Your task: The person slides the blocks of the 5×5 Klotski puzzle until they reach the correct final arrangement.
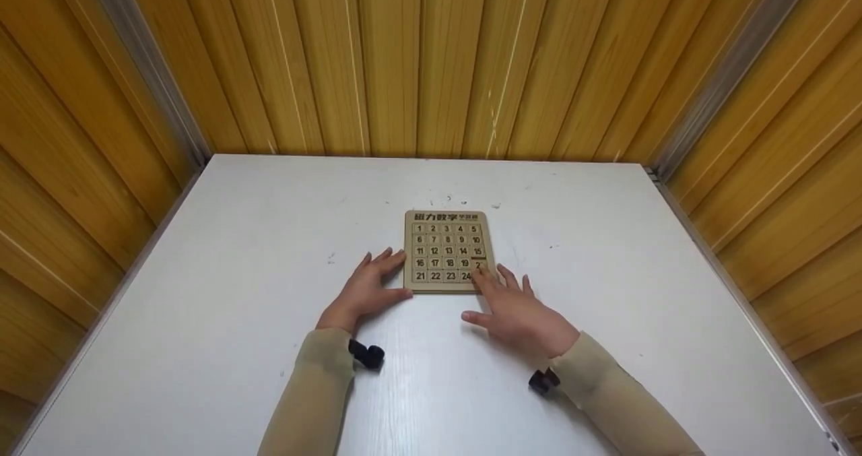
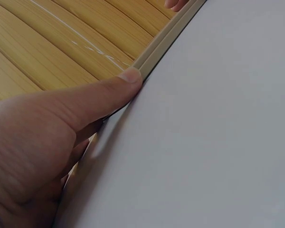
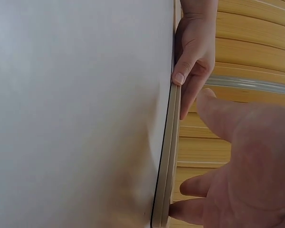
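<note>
A wooden number sliding puzzle [image 1: 449, 245] lies flat on the table, its numbered tiles in rows under a dark printed heading. My left hand [image 1: 369, 286] holds its lower-left corner, thumb [image 2: 129, 76] against the front edge and a finger at the left side. My right hand [image 1: 522, 311] reaches over the lower-right corner with fingers extended. One fingertip touches a tile [image 1: 479, 265] in the right column, its number partly covered. A dark slit shows just above that tile. The corner cell below is hidden by the fingers. The right thumb [image 3: 209, 97] points away from the board.
The white table [image 1: 222, 254] surrounds the puzzle, with small dark marks behind it. Yellow wood-slat walls [image 1: 431, 65] stand along the back and both sides, with metal posts [image 1: 145, 58] in the corners. A small black device [image 1: 367, 355] sits on each sleeve.
</note>
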`<state>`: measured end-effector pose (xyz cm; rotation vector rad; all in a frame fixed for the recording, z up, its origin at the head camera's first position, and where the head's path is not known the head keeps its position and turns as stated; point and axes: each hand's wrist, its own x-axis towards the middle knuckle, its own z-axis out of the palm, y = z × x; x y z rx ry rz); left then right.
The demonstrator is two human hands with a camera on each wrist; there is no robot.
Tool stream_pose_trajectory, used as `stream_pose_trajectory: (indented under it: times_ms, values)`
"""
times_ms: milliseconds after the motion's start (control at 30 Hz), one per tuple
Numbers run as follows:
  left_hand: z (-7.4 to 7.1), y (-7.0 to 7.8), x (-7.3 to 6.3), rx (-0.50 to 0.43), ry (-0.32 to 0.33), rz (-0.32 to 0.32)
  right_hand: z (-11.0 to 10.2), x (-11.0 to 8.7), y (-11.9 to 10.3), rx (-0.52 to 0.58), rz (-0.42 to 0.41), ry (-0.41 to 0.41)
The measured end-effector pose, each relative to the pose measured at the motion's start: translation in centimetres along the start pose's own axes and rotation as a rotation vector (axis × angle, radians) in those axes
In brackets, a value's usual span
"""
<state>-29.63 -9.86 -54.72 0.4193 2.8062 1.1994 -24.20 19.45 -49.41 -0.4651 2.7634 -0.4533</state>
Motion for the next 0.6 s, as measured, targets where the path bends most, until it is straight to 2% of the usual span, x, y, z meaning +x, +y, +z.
stream_pose_trajectory:
  times_ms: [267, 467, 600]
  values:
    - [0.0, 0.2, 0.1, -0.009, 0.005, -0.005, -0.2, 0.6, 0.1, 0.003, 0.0, 0.004]
    - [0.0, 0.1, 0.3, 0.023, 0.008, 0.027, -0.3, 0.5, 0.4, 0.01, -0.006, -0.01]
    - [-0.2, 0.3, 0.3, 0.002, 0.002, 0.025, -1.2, 0.9, 0.7, 0.014, -0.038, 0.031]
